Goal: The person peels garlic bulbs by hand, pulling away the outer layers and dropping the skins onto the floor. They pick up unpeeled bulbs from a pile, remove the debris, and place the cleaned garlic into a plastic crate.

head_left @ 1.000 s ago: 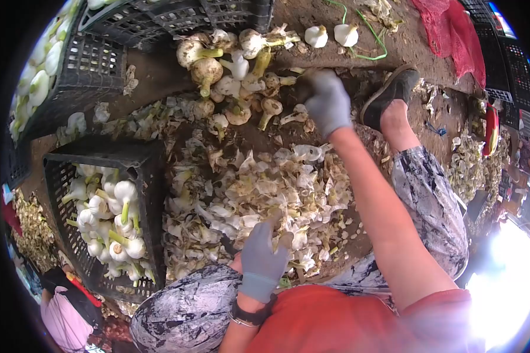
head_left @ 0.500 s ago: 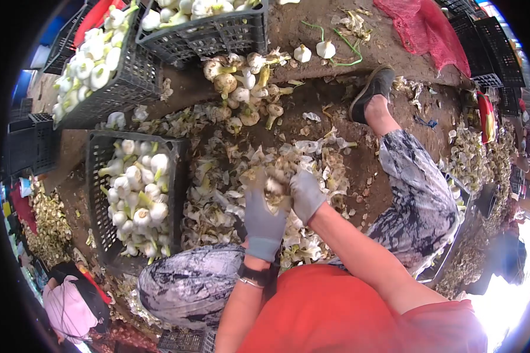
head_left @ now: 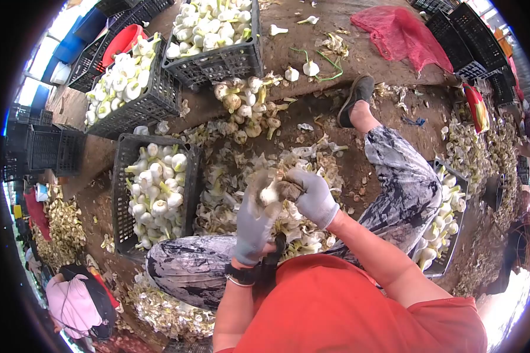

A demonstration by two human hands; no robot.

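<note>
Between my two gloved hands is a whitish garlic bulb (head_left: 269, 195), held over a heap of loose garlic skins (head_left: 224, 206). My left hand (head_left: 254, 220), in a grey glove with a dark band at the wrist, is closed around the bulb from the left. From the right, my right hand (head_left: 315, 199) presses its curled, soil-darkened fingertips against the same bulb. Ahead of the hands lies a pile of untrimmed garlic (head_left: 250, 109) with dirt and stalks on it. A black crate (head_left: 122, 226) filled with cleaner white bulbs stands left of my left hand.
More garlic fills two crates (head_left: 215, 69) (head_left: 136, 112) at the upper left and a crate (head_left: 441, 267) beside my right leg. A red mesh sack (head_left: 400, 38) lies on the ground ahead. A person in pink (head_left: 73, 303) is at the lower left.
The view has shifted, so crates and ground appear farther right on the left side. Both hands stay together at the bulb, which shows more clearly now.
</note>
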